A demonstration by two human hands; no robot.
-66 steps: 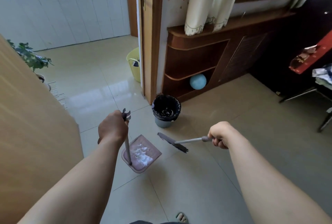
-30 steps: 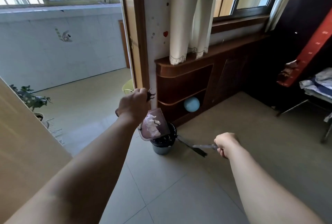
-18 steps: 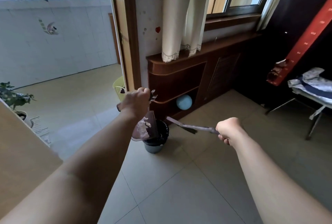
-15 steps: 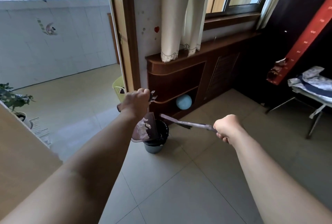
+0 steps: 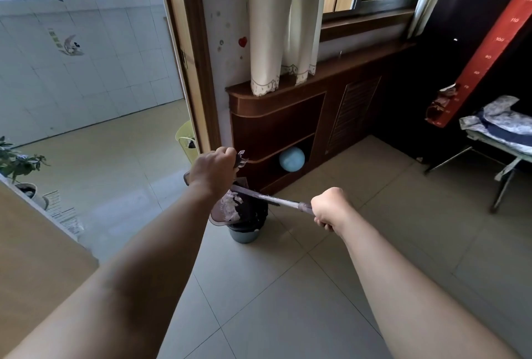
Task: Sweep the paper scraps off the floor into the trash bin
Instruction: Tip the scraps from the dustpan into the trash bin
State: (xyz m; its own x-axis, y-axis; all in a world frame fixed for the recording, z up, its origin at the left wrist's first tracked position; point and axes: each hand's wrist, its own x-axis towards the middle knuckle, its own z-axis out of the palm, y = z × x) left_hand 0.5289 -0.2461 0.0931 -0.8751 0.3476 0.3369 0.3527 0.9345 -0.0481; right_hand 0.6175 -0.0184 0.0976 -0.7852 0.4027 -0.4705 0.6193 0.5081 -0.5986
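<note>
My left hand [image 5: 213, 175] grips the handle of a mauve dustpan [image 5: 221, 214], which is tilted steeply over the grey trash bin [image 5: 244, 233] lined with a black bag. White paper scraps [image 5: 231, 206] lie in the pan at the bin's mouth. My right hand [image 5: 329, 209] grips the handle of a small brush [image 5: 259, 196]. The brush head reaches across the bin's top into the upper part of the pan, above the scraps.
A dark wooden cabinet [image 5: 288, 116] with a blue ball [image 5: 291, 159] on its lower shelf stands just behind the bin. A doorway at left leads to a tiled balcony with a yellow basket [image 5: 185, 139] and a potted plant [image 5: 20, 168]. A folding cot [image 5: 498, 139] stands at right.
The dustpan rose from the floor and tipped over the bin. The brush swung up and left until its head reached into the pan.
</note>
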